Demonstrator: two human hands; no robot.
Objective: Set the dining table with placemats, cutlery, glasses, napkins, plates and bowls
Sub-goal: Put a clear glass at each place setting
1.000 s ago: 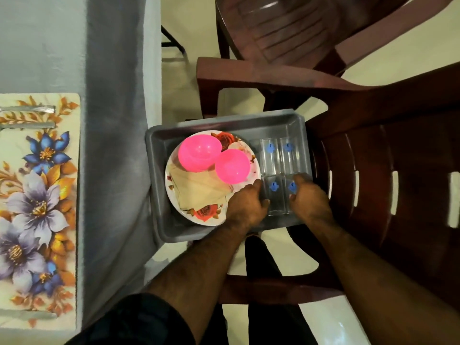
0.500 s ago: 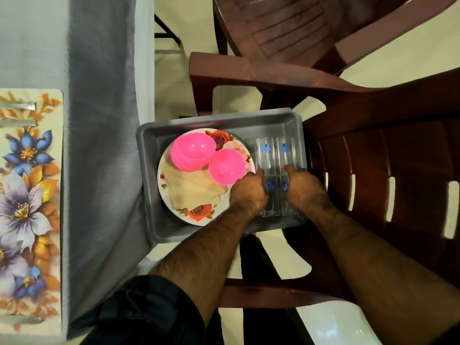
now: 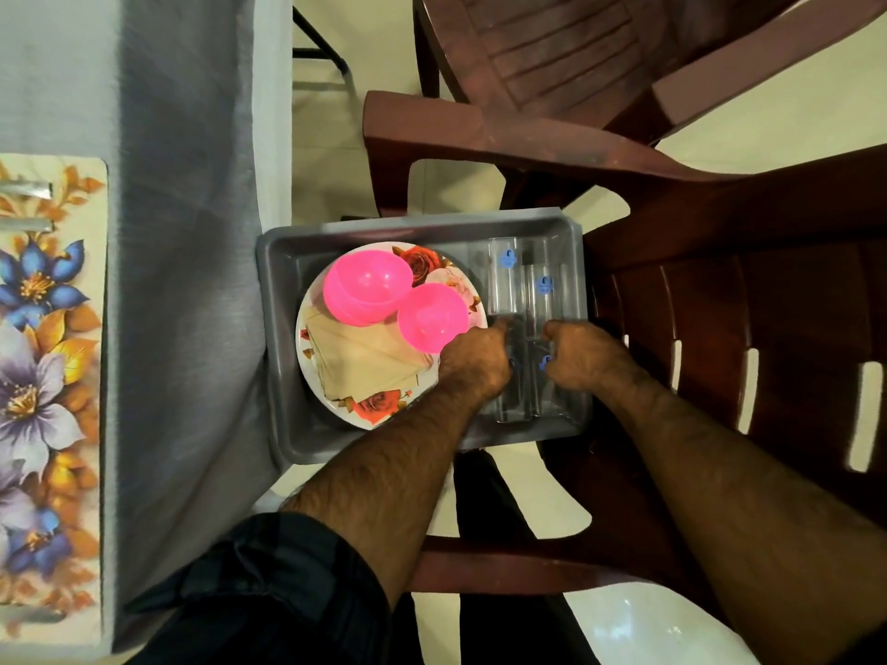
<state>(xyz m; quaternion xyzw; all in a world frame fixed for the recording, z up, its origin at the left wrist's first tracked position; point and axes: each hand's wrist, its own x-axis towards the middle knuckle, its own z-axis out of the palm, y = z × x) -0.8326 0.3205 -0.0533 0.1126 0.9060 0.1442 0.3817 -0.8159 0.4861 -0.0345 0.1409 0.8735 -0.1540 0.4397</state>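
A: What are the hands doing?

B: Both are down in the right end of the grey rectangular plastic tub [image 3: 288, 328]. The left hand [image 3: 475, 362] has its fingers curled round one clear drinking glass with a small blue sticker [image 3: 511, 400], lying on its side. The right hand [image 3: 583, 360] grips a second clear glass lying right beside it [image 3: 547, 376], its blue sticker showing between the two hands.

A: Are the glasses off the tub floor?

B: I cannot tell; their bases still show low in the tub, near its closer wall.

A: What else is in there?

B: Two more clear stickered glasses [image 3: 504, 280] lie side by side just beyond the hands, toward the far wall. To the left, a round white plate printed with red roses [image 3: 384, 407] fills most of the tub. On it sit two bright pink plastic bowls [image 3: 367, 288], rims touching, the left hand just beside the nearer one. A stack of folded beige napkins [image 3: 355, 362] lies on the plate, partly tucked under the bowls.

A: And the tub itself?

B: It rests on the seat of a dark brown plastic chair [image 3: 720, 304], close to the table edge. The table wears a grey cloth [image 3: 182, 280], and a floral placemat with blue and orange flowers [image 3: 48, 376] lies on it, metal cutlery [image 3: 24, 189] at its far end.
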